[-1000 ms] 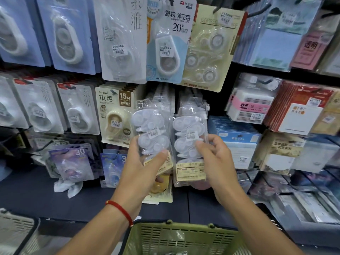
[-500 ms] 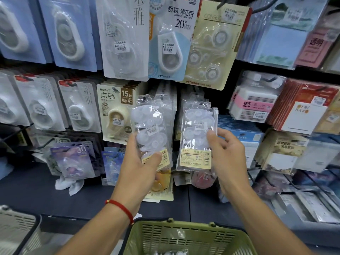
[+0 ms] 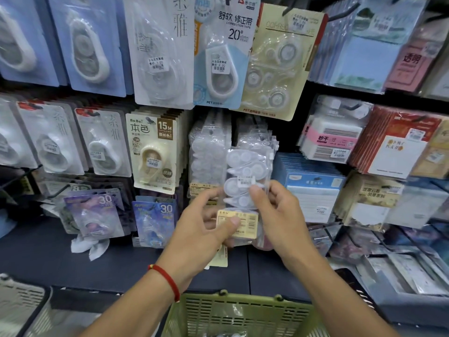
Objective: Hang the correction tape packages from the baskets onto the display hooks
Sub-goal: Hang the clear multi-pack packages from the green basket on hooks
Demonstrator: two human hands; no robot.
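A clear correction tape package (image 3: 245, 183) was held up before the hanging stock of the same packs (image 3: 209, 154), both hands gripping it: the left hand (image 3: 204, 229) pinched its yellow label, the right hand (image 3: 279, 215) its right edge. Below the package stood a green basket (image 3: 245, 314), a few white items barely visible inside.

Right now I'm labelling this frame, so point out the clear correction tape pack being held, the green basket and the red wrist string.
clear correction tape pack (image 3: 245, 171), head view, on its upper blister.
green basket (image 3: 243, 312), head view, on its slotted wall.
red wrist string (image 3: 167, 279), head view, mid-band.
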